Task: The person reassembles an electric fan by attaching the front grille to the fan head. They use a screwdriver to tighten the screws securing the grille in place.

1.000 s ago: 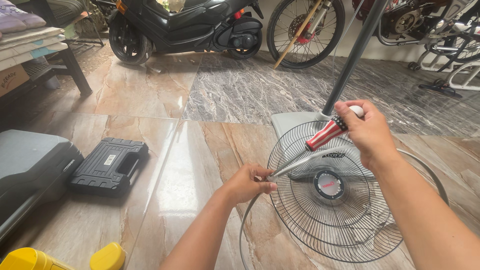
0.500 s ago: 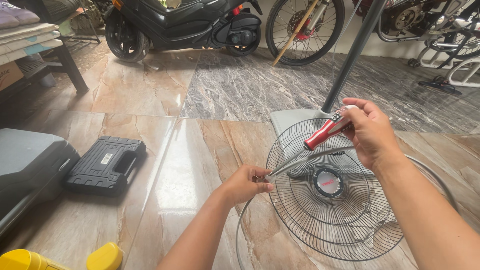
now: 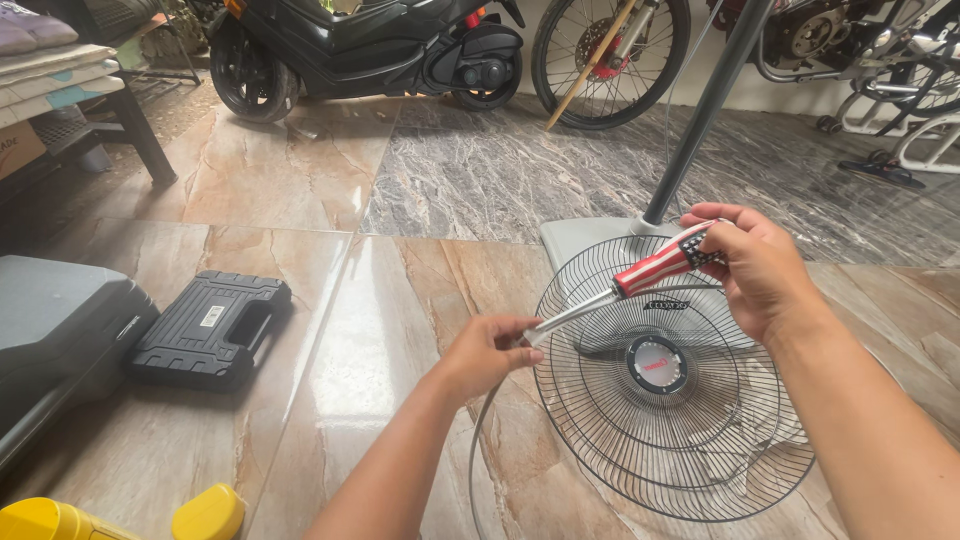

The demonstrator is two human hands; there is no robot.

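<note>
Gripping screwdriver (image 3: 655,265): right hand (image 3: 755,270) on handle, left hand (image 3: 480,352) pinching tip; black case (image 3: 212,329) closed.

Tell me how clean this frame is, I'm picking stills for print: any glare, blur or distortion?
Head view: daylight glare streaks the glossy floor left of the fan grille; both hands and the screwdriver are sharp, no motion blur; the wide lens bends the fan pole and stretches the right forearm at the edge; soft shadows only, under the black case.

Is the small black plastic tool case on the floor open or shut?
Shut: the small black plastic tool case lies flat on the tiled floor, lid down, handle showing.
</note>
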